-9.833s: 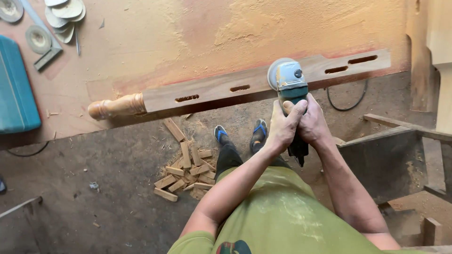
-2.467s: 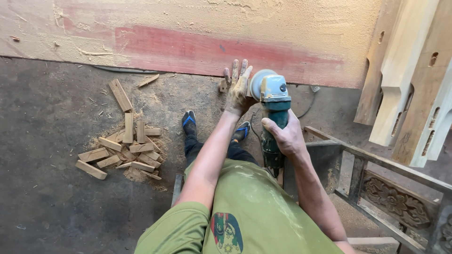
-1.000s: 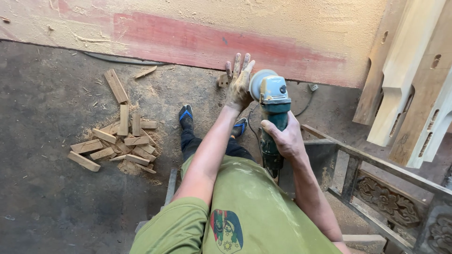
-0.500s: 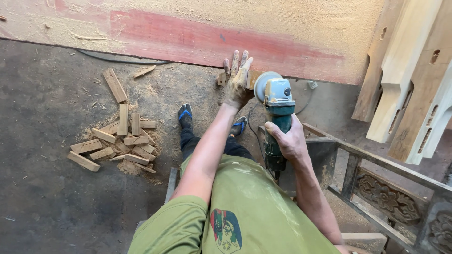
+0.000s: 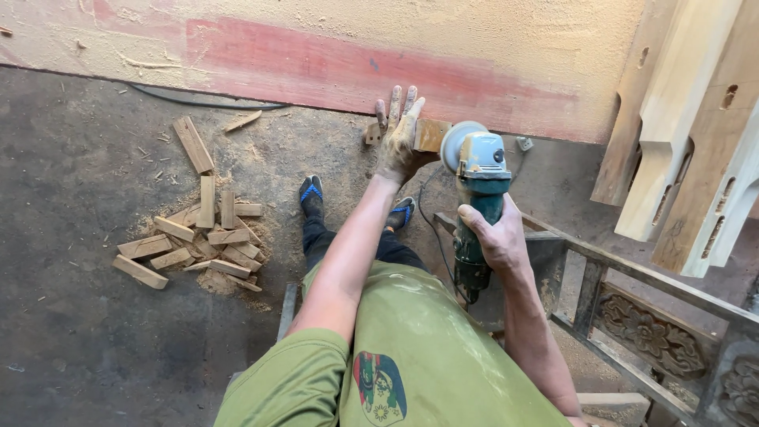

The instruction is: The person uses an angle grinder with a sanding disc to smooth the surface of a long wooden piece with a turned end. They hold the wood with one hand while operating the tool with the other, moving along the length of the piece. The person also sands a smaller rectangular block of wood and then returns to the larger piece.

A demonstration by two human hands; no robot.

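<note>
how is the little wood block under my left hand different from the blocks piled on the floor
The wood block sits alone on the edge of the dusty workbench, pinned by the left hand; the pile of offcuts lies loose and jumbled on the floor. The block looks squarish, the offcuts mostly long and narrow. Both are pale brown bare wood.
</note>
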